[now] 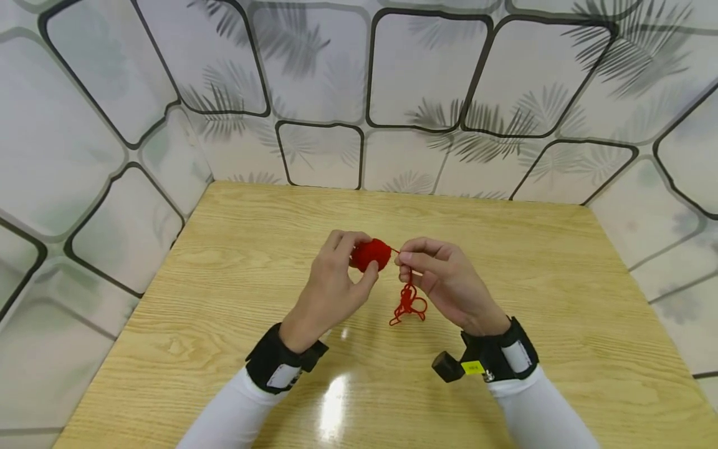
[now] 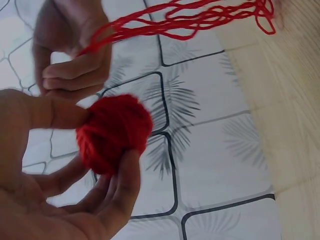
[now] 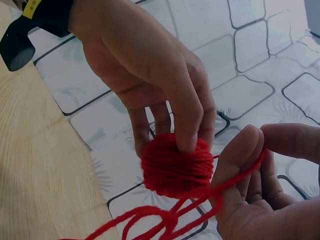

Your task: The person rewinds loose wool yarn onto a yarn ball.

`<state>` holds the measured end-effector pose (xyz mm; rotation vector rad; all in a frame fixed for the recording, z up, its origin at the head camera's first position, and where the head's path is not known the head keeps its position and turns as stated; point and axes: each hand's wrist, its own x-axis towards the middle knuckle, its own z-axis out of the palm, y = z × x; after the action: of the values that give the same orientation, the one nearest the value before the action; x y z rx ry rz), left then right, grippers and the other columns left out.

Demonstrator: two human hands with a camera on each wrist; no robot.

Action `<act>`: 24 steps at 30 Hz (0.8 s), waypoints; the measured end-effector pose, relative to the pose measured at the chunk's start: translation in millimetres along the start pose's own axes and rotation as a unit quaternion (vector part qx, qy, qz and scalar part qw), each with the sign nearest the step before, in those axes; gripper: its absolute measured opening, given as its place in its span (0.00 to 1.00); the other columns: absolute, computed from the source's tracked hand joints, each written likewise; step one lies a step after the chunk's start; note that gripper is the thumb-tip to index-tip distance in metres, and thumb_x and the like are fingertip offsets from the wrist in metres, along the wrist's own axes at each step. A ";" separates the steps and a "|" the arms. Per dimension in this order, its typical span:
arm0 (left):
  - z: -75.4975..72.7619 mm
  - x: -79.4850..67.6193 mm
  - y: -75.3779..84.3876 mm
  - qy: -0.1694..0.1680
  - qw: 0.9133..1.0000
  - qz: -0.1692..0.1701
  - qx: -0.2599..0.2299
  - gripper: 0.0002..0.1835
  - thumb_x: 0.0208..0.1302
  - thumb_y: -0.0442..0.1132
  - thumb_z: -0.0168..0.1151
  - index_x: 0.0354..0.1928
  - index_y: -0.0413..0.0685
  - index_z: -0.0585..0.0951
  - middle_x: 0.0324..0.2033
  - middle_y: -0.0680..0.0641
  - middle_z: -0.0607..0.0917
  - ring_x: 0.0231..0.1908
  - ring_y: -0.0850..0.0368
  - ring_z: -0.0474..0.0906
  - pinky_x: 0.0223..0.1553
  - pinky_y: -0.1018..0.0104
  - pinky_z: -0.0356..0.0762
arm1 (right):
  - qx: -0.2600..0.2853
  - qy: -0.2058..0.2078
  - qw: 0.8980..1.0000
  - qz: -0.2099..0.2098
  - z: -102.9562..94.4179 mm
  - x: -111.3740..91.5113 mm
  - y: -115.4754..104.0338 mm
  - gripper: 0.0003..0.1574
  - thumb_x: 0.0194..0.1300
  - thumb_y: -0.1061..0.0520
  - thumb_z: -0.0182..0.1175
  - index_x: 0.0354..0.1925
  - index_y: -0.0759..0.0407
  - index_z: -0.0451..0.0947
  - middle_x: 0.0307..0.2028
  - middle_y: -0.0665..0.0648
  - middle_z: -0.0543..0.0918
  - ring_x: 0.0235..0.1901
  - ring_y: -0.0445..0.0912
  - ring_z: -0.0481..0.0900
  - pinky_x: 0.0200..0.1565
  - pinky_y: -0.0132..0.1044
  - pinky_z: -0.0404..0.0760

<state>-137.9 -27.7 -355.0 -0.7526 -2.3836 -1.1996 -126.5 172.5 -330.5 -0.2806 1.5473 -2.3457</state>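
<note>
A small ball of red yarn (image 1: 371, 255) is gripped in my left hand (image 1: 335, 280), the thumb on the near side and the fingers over the far side. To its right, my right hand (image 1: 449, 280) pinches the yarn strand between thumb and forefinger. A short taut length runs from the ball to that pinch. Below the right hand hangs a loose, looped tangle of red yarn (image 1: 409, 304). The left wrist view shows the wound ball (image 2: 115, 134) between thumb and fingers. In the right wrist view, the strand (image 3: 242, 176) passes over the right fingers.
Both hands are above a light wood table (image 1: 224, 262). Pale panels (image 1: 325, 156) with dark outlines and leaf prints stand along its back and sides. Each wrist wears a black strap (image 1: 502, 357); a small black block (image 1: 447, 366) sticks out from the right one.
</note>
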 end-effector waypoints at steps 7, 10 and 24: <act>4.1 9.1 -6.2 0.087 0.988 -0.044 -0.120 0.19 0.61 0.43 0.56 0.52 0.43 0.70 0.44 0.48 0.73 0.40 0.57 0.73 0.38 0.69 0.76 | 0.007 -0.013 1.000 0.012 7.5 -4.9 11.5 0.08 0.63 0.62 0.54 0.41 0.63 0.75 0.35 0.56 0.77 0.33 0.47 0.74 0.42 0.36 0.74; 1.8 11.7 -6.2 0.088 0.966 -0.089 -0.226 0.19 0.62 0.43 0.57 0.52 0.43 0.70 0.46 0.47 0.74 0.43 0.54 0.74 0.40 0.64 0.76 | 0.006 -0.020 1.000 0.017 8.2 -5.9 17.3 0.09 0.63 0.61 0.54 0.41 0.64 0.75 0.35 0.57 0.77 0.33 0.46 0.74 0.42 0.35 0.74; -16.6 11.9 -4.6 -0.032 0.766 -0.221 -0.602 0.21 0.66 0.37 0.51 0.61 0.44 0.66 0.59 0.37 0.68 0.49 0.46 0.74 0.51 0.51 0.70 | -0.017 -0.011 0.999 0.042 -7.4 -1.5 39.0 0.13 0.62 0.57 0.57 0.42 0.65 0.74 0.35 0.57 0.76 0.32 0.46 0.73 0.38 0.34 0.74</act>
<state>-148.7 -40.0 -342.0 -0.4917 -1.5776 -2.9992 -121.7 165.2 -369.2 -0.2427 1.5601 -2.2459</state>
